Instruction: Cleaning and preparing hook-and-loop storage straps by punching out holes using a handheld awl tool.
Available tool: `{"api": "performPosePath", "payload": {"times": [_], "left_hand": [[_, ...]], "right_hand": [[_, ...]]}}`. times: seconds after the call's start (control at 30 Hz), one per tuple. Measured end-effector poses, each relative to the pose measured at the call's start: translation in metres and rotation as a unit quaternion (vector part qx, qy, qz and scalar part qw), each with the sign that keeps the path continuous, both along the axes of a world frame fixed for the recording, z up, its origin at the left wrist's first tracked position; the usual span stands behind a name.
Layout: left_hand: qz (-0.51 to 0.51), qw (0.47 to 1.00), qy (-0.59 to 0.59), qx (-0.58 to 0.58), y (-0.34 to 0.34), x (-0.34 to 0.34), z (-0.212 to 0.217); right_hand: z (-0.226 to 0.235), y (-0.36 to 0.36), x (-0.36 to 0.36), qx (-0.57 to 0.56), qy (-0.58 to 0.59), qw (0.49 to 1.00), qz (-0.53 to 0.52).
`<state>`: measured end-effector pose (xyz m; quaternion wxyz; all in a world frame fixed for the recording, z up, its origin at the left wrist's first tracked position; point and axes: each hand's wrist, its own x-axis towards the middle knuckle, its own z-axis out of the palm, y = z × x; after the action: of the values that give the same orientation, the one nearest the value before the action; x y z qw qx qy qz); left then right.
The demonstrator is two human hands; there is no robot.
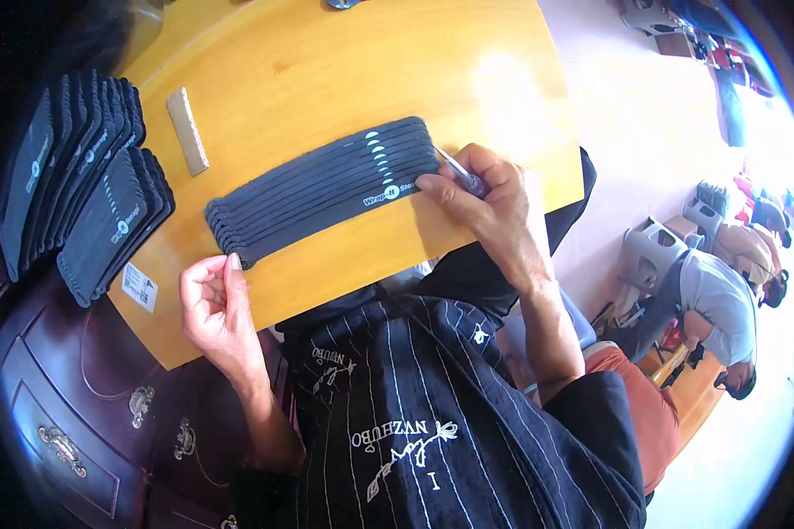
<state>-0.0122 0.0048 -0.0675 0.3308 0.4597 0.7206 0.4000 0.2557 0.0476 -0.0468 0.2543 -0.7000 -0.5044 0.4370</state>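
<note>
A fanned stack of dark fabric straps (pixel 309 181) lies across the table in front of me, each overlapping the one behind it, with pale print near the right end. My left hand (pixel 216 304) pinches the near left corner of the stack between thumb and finger. At the other end is my right hand (pixel 494 198), its thumb and forefinger on the near right corner. A small tool with a thin metal shaft and a dark purplish handle (pixel 472 183) is held in that same hand, its shaft pointing toward the stack; the exact kind is unclear.
More piles of dark straps (pixel 79 167) stand at the table's left edge, beside a white label (pixel 139 286). A narrow cardboard strip (pixel 188 132) lies on the yellow wooden table (pixel 344 62). Dark drawers (pixel 57 423) stand below left. Other people (pixel 710 300) sit at the right near grey stools (pixel 653 256).
</note>
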Motion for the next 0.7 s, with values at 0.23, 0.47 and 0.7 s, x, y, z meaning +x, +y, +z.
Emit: {"api": "performPosePath", "payload": {"times": [0.23, 0.47, 0.7], "left_hand": [[-0.002, 1.0, -0.007, 0.003, 0.001, -0.002, 0.002], [0.013, 1.0, 0.001, -0.006, 0.003, -0.002, 0.005], [-0.009, 0.98, -0.134, -0.146, 0.014, -0.007, 0.022]], "right_hand": [[-0.007, -0.001, -0.001, 0.028, -0.008, 1.0, 0.006], [-0.005, 0.01, 0.002, 0.065, -0.031, 0.997, 0.017], [0.002, 0.021, 0.005, -0.05, -0.001, 0.997, 0.054]]}}
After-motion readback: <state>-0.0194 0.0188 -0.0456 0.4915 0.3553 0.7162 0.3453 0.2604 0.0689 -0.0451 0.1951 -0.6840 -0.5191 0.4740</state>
